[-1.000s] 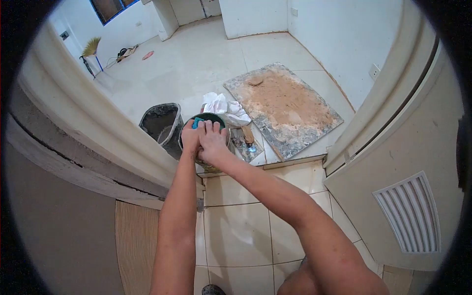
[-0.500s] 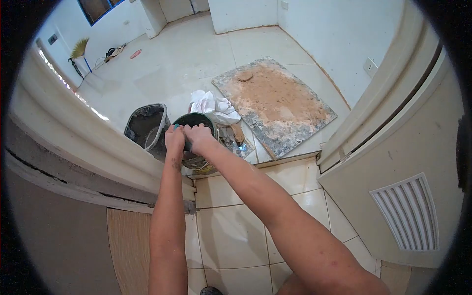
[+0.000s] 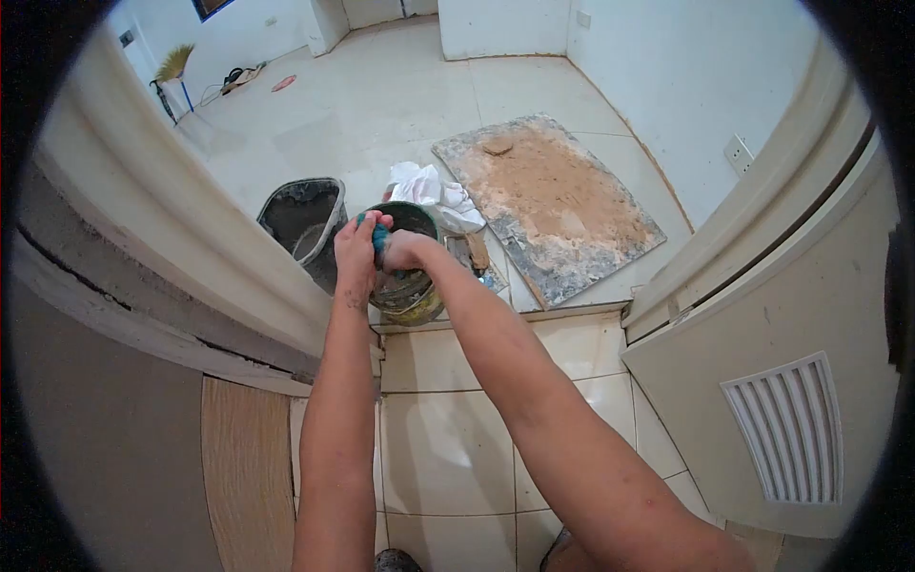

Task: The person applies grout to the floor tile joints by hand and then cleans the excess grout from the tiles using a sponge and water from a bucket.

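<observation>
Over a round dark green bucket [image 3: 419,310], both hands are close together. My left hand [image 3: 355,250] is closed on a wet teal cloth [image 3: 379,236] at the bucket's left side. My right hand [image 3: 405,250] is closed against the same cloth from the right, with its fingers partly hidden. Murky water shows inside the bucket below them. A larger grey bucket [image 3: 334,229] stands just left of it, and a crumpled white bag [image 3: 434,198] lies behind it.
A board [image 3: 553,205] coated with brown powder lies on the raised floor to the right. A vented door [image 3: 743,419] stands at the right, a door frame [image 3: 205,224] at the left. A raised sill [image 3: 572,311] crosses the doorway. A broom [image 3: 175,65] is far back.
The view has shifted slightly. My hands have changed their hold, and more of the teal cloth shows between them. More of the bucket's inside is visible.
</observation>
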Tool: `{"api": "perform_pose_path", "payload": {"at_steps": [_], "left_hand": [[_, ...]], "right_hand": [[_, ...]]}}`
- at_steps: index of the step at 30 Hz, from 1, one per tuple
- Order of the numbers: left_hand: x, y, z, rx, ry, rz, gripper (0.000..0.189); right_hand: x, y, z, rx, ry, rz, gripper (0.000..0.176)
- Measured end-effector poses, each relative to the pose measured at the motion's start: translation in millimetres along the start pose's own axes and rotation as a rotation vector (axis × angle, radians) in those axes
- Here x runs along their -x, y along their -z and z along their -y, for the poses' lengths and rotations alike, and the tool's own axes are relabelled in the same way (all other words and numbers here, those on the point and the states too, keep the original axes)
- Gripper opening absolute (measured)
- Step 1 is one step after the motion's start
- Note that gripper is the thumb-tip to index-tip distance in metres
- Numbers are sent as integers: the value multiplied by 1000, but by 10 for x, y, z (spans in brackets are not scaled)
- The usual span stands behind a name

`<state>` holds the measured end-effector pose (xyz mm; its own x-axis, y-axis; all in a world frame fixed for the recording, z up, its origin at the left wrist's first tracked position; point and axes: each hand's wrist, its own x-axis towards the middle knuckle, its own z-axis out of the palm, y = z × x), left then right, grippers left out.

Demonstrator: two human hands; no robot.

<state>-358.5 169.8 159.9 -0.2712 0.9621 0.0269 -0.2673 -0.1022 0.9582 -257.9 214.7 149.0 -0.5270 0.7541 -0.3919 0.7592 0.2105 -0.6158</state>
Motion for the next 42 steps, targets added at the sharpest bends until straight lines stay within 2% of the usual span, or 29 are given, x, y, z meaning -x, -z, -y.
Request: {"api": "perform_pose_path", "payload": {"at_steps": [1,3,4,5,6,7,9,11,12,14,17,21,23,24,26,27,28,29,30,31,32,33,34,35,37,40,42], "left_hand": [[3,13,-10,29,9,30,22],[20,10,-45,57,12,52,26],[39,-14,-67,26,10,29,30],[72,-52,-97,-6,10,6,37],[103,-103,-126,-5,-4,-49,45],[119,-118,-133,-4,-4,-53,45],[127,-120,-145,13,-22,-84,47],[114,-133,-110,42,-67,-93,46],[104,-133,-100,73,-113,-99,45],[101,-138,-119,37,-114,-105,45],[127,-174,-167,-79,-101,-144,45],[45,-139,-128,-343,-117,-154,48],[-40,-145,-110,-432,-148,-205,47],[-96,-145,-106,-522,-179,-256,47],[-264,-138,-58,-534,-236,-329,46],[-335,-147,-39,-545,-297,-393,45],[-347,-184,-50,-544,-289,-391,45],[-357,-236,-102,-604,-289,-483,45],[-358,-293,-152,-663,-295,-575,45],[-390,-280,-99,-664,-295,-569,45],[-423,-245,-63,-699,-347,-645,46],[-457,-234,-13,-734,-398,-718,48],[-316,-330,-192,-445,-93,-636,48],[-261,-356,-215,-451,-92,-627,48],[-188,-373,-248,-37,3,-605,43],[-124,-317,-264,55,71,-554,39],[-85,-261,-278,116,95,-523,40]], "right_hand": [[-12,-13,-43,2,5,6,39],[-174,-52,-141,-230,166,215,41],[-283,-106,-196,-288,149,302,49],[-163,-53,-118,-284,153,309,49],[-30,35,-71,-291,40,312,49],[99,107,-26,-299,-72,314,49],[153,159,6,-315,-80,349,52],[243,201,72,-214,-33,344,71],[287,218,112,-213,-31,347,71],[376,247,180,-183,-24,298,95],[340,239,170,-191,-49,377,106],[116,89,37,-324,-99,408,103],[29,8,29,-95,75,133,86],[-5,-22,-6,-92,76,137,86],[284,-28,130,31,-48,-275,88],[383,-77,178,32,-49,-271,88],[486,-156,192,198,29,-485,87],[543,-231,182,365,108,-701,87],[586,-278,184,365,104,-704,87],[598,-342,170,297,111,-741,78],[581,-366,173,227,122,-779,69],[541,-370,183,222,117,-785,69],[466,-406,159,124,132,-763,60],[463,-397,154,26,149,-740,51],[457,-356,130,-24,161,-709,46],[436,-316,124,-121,159,-582,47],[411,-282,136,-143,99,-517,41]]}}
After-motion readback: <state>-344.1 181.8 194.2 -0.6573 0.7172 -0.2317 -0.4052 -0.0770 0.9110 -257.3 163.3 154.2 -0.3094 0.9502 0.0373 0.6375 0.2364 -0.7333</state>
